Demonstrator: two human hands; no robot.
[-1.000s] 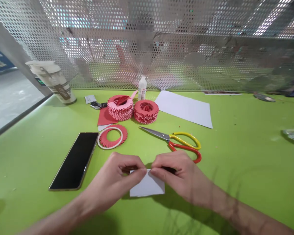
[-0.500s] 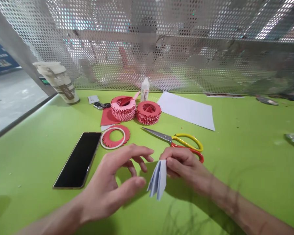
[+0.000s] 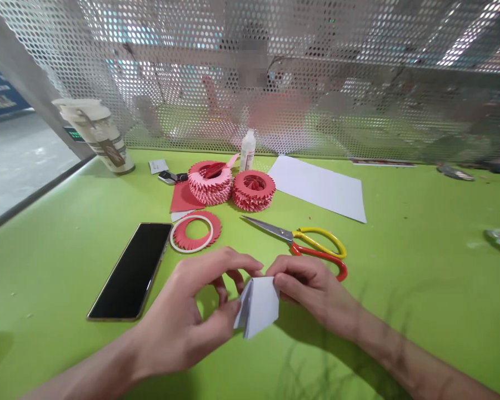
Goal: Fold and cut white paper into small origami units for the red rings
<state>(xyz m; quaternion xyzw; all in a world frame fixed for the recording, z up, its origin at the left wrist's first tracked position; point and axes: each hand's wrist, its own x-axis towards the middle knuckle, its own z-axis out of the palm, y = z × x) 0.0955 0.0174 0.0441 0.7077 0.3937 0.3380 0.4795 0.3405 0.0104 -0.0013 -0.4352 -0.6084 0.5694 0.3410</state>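
A folded piece of white paper [image 3: 263, 308], several layers thick, is held above the green table in front of me. My right hand [image 3: 306, 286] pinches its upper right corner between thumb and fingers. At its left side is my left hand [image 3: 202, 303], thumb against the paper's left edge and fingers curled behind it, partly hidden. Just beyond my right hand lie scissors [image 3: 291, 234] with one yellow and one red handle. Past my left hand, a white ring [image 3: 173, 236] rests on a flat red ring of jagged paper [image 3: 216, 225].
Two round stacks of folded paper, one pink [image 3: 210, 194] and one red [image 3: 254, 201], stand by a white bottle [image 3: 247, 151]. A white sheet [image 3: 320, 189] lies behind the scissors. To the left are a phone [image 3: 131, 272] and a cup [image 3: 102, 139]. A perforated screen [image 3: 183, 72] closes the back.
My left hand's thumb and fingers have come onto the left side of the folded paper. The paper has turned, showing a broader white face. My right hand keeps its pinch.
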